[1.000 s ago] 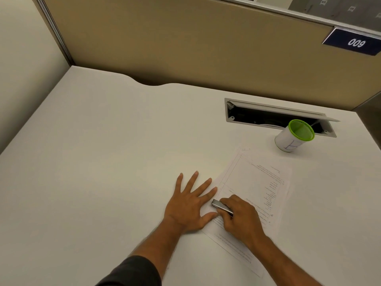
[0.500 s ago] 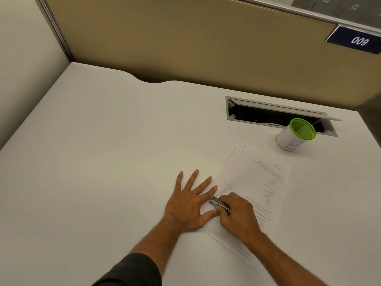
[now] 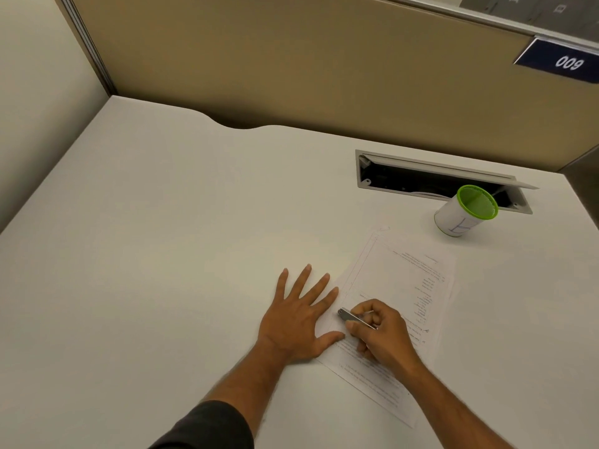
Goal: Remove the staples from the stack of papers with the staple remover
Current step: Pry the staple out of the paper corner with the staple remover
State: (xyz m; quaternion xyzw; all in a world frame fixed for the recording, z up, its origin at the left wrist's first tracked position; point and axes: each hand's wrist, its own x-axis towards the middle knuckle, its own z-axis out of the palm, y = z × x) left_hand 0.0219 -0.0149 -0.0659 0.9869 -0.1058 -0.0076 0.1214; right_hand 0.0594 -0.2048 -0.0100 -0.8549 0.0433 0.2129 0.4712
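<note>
A stack of printed white papers (image 3: pixel 398 286) lies slanted on the white desk (image 3: pixel 162 254), right of centre. My left hand (image 3: pixel 299 314) rests flat with fingers spread, its thumb and fingertips pressing the stack's left edge. My right hand (image 3: pixel 381 333) lies on the paper and grips a slim metal staple remover (image 3: pixel 353 317), whose tip points left at the paper's left margin between my two hands. The staples are too small to see.
A green-rimmed white cup (image 3: pixel 462 210) stands at the back right, next to an open cable slot (image 3: pixel 421 179) in the desk. A tan partition wall (image 3: pixel 291 59) closes off the back, and another wall runs along the left.
My right hand has tilted and lifted slightly with the staple remover, which now shows more of its length. My left hand stays flat in the same place.
</note>
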